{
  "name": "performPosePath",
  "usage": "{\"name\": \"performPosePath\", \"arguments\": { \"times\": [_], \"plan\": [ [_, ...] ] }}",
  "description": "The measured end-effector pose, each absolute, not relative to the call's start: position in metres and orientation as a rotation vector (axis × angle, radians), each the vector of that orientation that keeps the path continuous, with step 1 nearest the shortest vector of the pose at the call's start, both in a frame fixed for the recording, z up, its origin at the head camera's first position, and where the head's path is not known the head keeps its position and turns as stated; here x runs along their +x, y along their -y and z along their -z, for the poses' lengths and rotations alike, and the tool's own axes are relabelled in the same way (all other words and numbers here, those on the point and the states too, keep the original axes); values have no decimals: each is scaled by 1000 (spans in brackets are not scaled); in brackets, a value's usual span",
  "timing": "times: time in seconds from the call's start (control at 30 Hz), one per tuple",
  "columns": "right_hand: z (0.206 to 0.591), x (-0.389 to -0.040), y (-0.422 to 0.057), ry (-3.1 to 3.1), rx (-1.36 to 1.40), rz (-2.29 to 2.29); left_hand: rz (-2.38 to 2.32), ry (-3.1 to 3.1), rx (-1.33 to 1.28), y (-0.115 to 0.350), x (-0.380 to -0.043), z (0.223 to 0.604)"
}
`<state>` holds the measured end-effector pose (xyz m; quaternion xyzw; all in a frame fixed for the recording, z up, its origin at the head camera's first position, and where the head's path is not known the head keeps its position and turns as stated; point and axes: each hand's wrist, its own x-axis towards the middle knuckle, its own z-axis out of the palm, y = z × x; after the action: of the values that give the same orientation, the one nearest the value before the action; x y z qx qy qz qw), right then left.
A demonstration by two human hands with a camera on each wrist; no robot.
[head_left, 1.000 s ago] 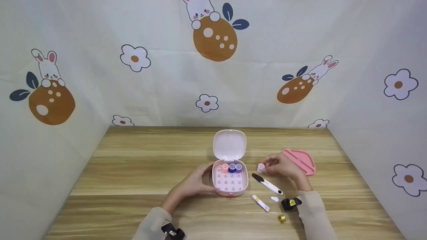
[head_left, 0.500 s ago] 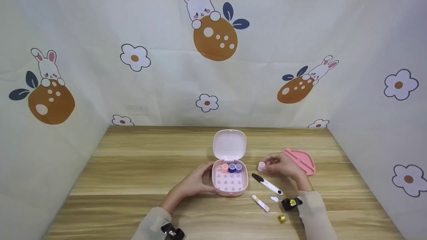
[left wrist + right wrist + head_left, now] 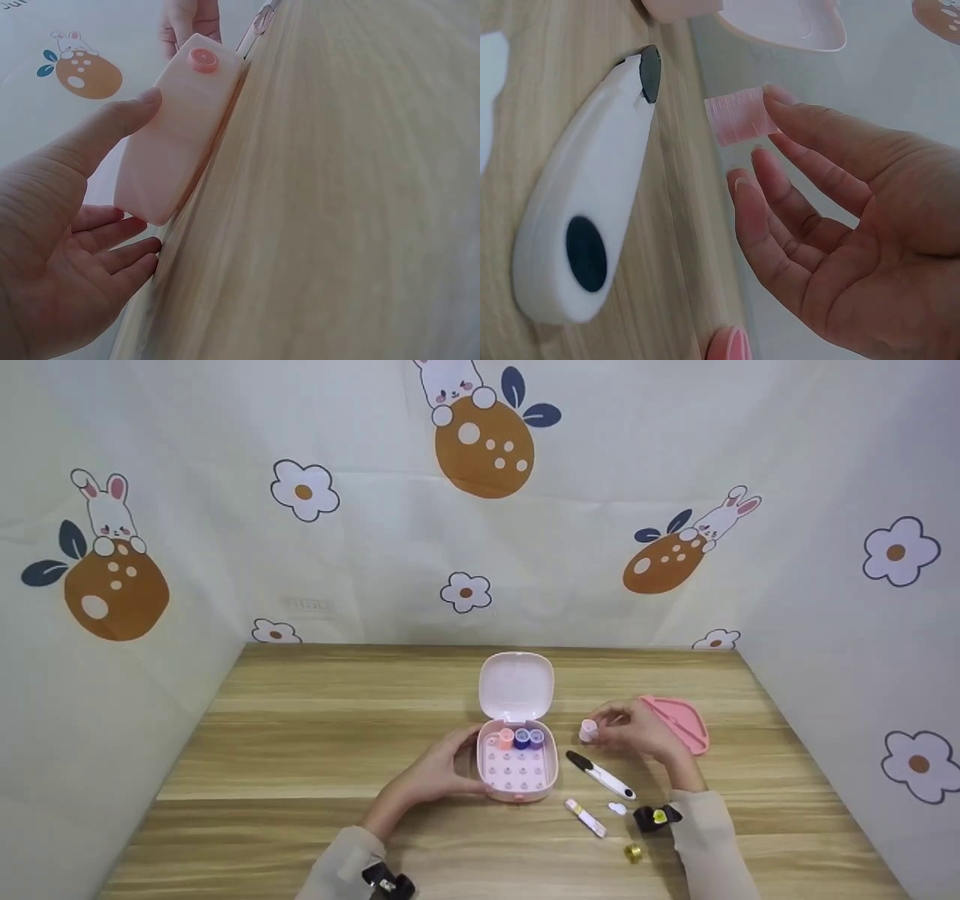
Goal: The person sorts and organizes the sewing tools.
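Note:
My left hand (image 3: 439, 769) grips the left side of a pale pink sewing box (image 3: 556, 761); in the left wrist view its thumb (image 3: 127, 116) presses the front wall. The box's lid (image 3: 516, 686) is up. Inside, a peach thread spool (image 3: 507, 739), a dark blue spool (image 3: 523, 738) and a purple spool (image 3: 537, 738) stand in the back row among rows of small pegs. To the right of the box, my right hand (image 3: 637, 733) pinches a pale pink thread spool (image 3: 735, 116) between thumb and fingertips, held just above the table.
White thread snips (image 3: 611, 780) with a black tip lie below the right hand. Nearby are a patterned strip (image 3: 586, 818), a small white cloud-shaped piece (image 3: 617, 808) and a gold thimble-like ring (image 3: 634, 853). A pink tray (image 3: 686, 720) lies behind the right wrist.
The right hand and its pale pink spool have shifted very slightly up and away. The left hand and the box keep their place.

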<state>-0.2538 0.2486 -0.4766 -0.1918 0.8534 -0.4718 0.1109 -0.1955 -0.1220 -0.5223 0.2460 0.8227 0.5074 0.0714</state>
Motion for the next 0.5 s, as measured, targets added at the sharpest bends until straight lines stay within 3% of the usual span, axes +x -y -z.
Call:
{"name": "performPosePath", "arguments": {
  "times": [0.5],
  "plan": [
    [460, -247, -239, -2526, -537, 1408, -1561, -2450, 789, 121, -197, 523]
  ]
}}
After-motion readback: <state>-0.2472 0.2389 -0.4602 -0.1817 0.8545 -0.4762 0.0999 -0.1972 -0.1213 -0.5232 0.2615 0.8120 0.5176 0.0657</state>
